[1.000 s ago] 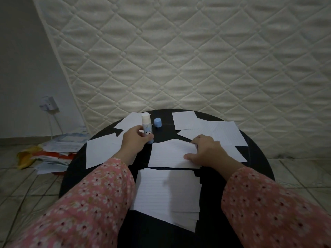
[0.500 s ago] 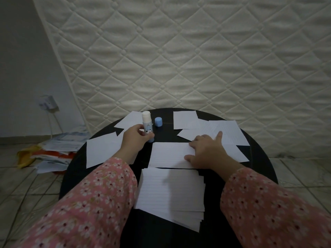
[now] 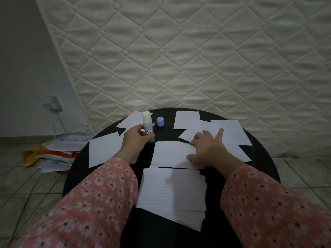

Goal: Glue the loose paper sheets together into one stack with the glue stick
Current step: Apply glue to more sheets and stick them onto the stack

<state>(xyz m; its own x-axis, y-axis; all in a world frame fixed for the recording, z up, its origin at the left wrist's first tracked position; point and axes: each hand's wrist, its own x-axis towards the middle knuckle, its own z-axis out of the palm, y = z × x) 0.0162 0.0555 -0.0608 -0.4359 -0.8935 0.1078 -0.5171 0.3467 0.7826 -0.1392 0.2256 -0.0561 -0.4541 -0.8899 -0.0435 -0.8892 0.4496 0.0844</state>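
Gripping the uncapped glue stick [image 3: 147, 125] upright near the table's far left, the left hand [image 3: 134, 140] curls its fingers around the tube, its blue cap [image 3: 160, 121] standing just beside. The right hand [image 3: 208, 149] lies flat, fingers spread, pressing a lined sheet [image 3: 172, 154] onto the round black table [image 3: 265, 158]. A stack of lined sheets [image 3: 172, 194] lies nearer the person, with loose sheets [image 3: 187, 120] scattered beyond.

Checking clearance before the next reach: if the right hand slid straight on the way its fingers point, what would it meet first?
The right hand points away from the person, so it likely meets the loose sheets overlapping beyond its fingers first.
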